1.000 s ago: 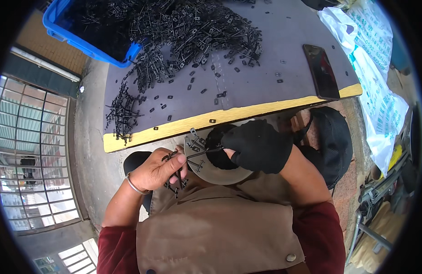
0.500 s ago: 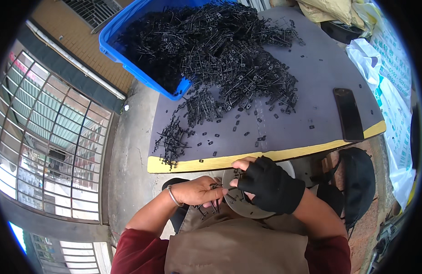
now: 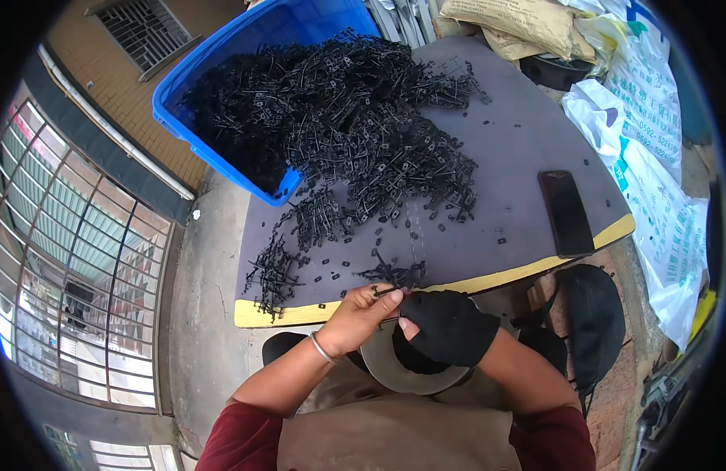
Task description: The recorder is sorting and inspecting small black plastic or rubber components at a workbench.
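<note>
My bare left hand [image 3: 352, 320], with a bangle at the wrist, is closed on a branching black plastic sprue with small parts [image 3: 390, 272]. The sprue sticks out over the table's front edge. My right hand [image 3: 451, 328], in a black fingerless glove, meets the left fingertips with its thumb and fingers pinched at the same piece. Exactly what the right fingers grip is partly hidden. Below both hands a pale round bucket [image 3: 379, 367] stands by my lap, dark inside. A big heap of similar black sprues [image 3: 379, 133] covers the table's far side.
A blue bin [image 3: 222, 169] lies tipped on the grey table [image 3: 512, 169], spilling the heap. A smaller cluster of sprues [image 3: 270, 275] sits at the left corner. Small loose parts are scattered around. A phone [image 3: 567, 213] lies right; a black bag [image 3: 589, 326] and white sacks [image 3: 642, 212] are beyond.
Both hands have moved forward from over the lap and bucket to the table's edge. The sprue in them now points away from me over the tabletop. The whole view has shifted.
</note>
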Demonstrator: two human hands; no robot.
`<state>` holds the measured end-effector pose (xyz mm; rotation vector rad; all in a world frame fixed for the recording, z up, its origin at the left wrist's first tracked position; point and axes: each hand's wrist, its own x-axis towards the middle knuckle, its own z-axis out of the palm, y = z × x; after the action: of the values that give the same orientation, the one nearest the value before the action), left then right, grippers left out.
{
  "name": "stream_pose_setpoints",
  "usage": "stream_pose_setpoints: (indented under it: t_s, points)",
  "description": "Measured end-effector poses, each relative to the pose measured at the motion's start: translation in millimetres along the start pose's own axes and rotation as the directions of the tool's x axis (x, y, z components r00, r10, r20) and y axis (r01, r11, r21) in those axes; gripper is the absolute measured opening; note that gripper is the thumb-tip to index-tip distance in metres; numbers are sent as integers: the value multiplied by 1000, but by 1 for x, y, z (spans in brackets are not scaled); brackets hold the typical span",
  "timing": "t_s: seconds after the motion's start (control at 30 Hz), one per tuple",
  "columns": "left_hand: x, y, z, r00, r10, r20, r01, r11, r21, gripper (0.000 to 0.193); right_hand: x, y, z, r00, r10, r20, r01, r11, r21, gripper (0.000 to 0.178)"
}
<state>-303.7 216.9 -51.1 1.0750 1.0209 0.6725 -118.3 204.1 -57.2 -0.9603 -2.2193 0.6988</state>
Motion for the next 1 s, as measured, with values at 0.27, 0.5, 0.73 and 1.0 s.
stream_pose_setpoints:
  t_s: [0.27,0.5,0.73,1.0]
  points:
    - [-6,-1,10,881,315,-354,-454,773,-442,17,-3,8,5,979,202,13,-202,974,104,12]
    - [-27,22,-40,855,344,-388,-446,871,-209,21,-16,12,12,984,100,147,-131,965,226,14]
    - [-23,-14,-7,923,316,-218,-328,945,-18,33,-4,9,-2,965,47,-257,-21,994,104,35]
    - [-20,-26,8,901,427,-72,-375,852,365,28,3,-3,-2,995,-54,-85,57,998,29,11]
